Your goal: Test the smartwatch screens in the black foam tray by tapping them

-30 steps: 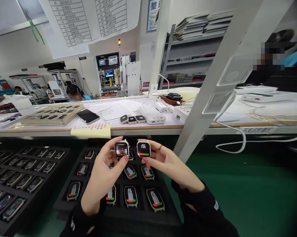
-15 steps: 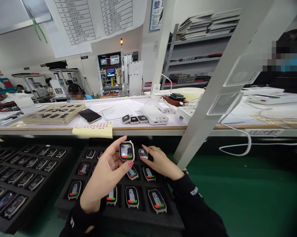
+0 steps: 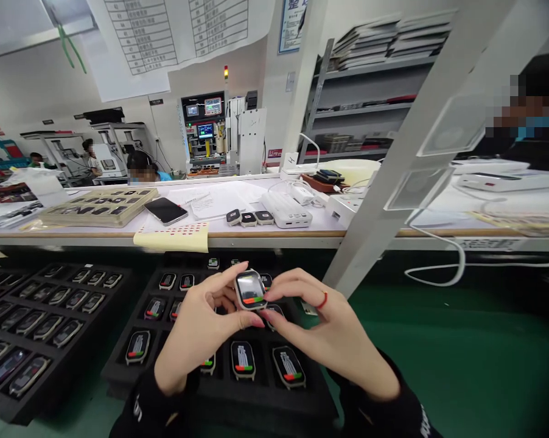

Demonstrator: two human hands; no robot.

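Observation:
A square smartwatch [image 3: 250, 288] without a strap is held above a black foam tray [image 3: 220, 406], its lit screen showing a red and green bar. My left hand [image 3: 206, 325] grips it from the left between thumb and fingers. From the right, my right hand [image 3: 318, 325], with a red ring on one finger, pinches the watch's lower right edge with thumb and index finger. Below, strapless watches such as a lit watch [image 3: 243, 359] and another watch [image 3: 288, 367] sit in the tray's compartments. My hands hide some compartments.
A second foam tray [image 3: 50, 384] full of watches lies at the left. Beyond, a shelf [image 3: 238, 242] bears a phone [image 3: 165, 211], a white power bank [image 3: 287, 211] and three small watches [image 3: 249, 218]. A slanted metal post [image 3: 379, 213] stands right of the tray.
My right hand has left a watch in the tray and come up to the held watch's right edge. The held watch has shifted slightly right and is tilted differently.

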